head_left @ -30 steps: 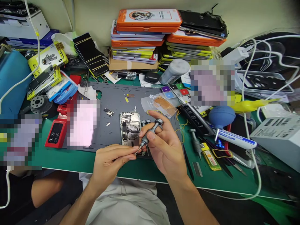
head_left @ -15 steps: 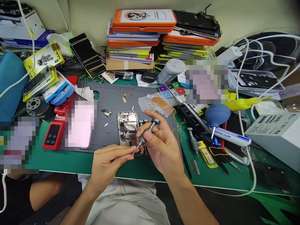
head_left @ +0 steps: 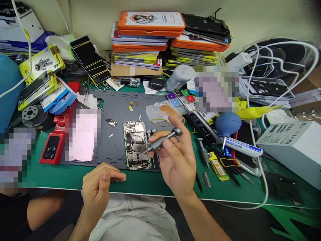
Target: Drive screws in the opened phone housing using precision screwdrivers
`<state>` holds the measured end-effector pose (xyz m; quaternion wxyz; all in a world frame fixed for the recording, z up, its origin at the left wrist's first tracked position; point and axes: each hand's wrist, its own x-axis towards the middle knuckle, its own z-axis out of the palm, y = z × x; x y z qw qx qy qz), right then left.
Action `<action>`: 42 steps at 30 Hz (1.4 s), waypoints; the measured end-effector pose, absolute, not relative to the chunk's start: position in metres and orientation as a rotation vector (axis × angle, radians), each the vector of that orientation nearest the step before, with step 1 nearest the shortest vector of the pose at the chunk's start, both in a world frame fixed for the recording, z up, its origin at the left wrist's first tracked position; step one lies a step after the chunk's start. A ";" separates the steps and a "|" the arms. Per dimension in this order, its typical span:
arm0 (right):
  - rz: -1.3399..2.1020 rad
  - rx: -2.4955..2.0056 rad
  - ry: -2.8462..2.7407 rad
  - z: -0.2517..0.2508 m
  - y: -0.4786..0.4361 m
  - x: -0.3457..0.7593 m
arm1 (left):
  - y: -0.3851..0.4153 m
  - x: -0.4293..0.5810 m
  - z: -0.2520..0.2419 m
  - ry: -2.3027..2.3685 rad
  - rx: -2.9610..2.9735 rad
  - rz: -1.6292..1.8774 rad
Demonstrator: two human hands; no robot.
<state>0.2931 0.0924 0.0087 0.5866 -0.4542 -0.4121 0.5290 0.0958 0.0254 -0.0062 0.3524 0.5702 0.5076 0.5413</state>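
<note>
A grey precision screwdriver (head_left: 163, 140) is in the fingers of my right hand (head_left: 178, 159), slanting down to the left. Its tip hovers over the lower part of an opened phone (head_left: 137, 145), whose inner parts lie bare on the dark work mat (head_left: 112, 100). Two more drivers stick out partly from behind my right hand, at the phone's right side. My left hand (head_left: 101, 182) is at the bench's front edge, left of the phone. Its fingers stretch to the right, the thumb lies apart from them, and I see nothing in it.
A red device (head_left: 52, 144) and a blurred phone-like panel (head_left: 84, 135) lie to the left. Small loose parts (head_left: 111, 122) dot the mat. On the right are another screwdriver (head_left: 202, 152), a blue blower bulb (head_left: 228, 124) and a white cable (head_left: 265, 187). Stacked boxes (head_left: 150, 23) stand behind.
My left hand has come away from the screwdriver's tip and moved left and down. My right hand has turned the driver flatter, its tip now up over the phone.
</note>
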 end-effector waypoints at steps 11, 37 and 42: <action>0.430 -0.863 -1.752 -0.023 0.088 0.282 | 0.028 0.100 -0.007 1.306 1.971 1.203; 0.215 -0.758 -2.000 -0.009 0.097 0.284 | 0.025 0.103 -0.014 1.307 2.052 1.157; 0.169 -0.879 -1.952 0.001 0.096 0.285 | 0.026 0.104 -0.012 1.323 2.039 1.144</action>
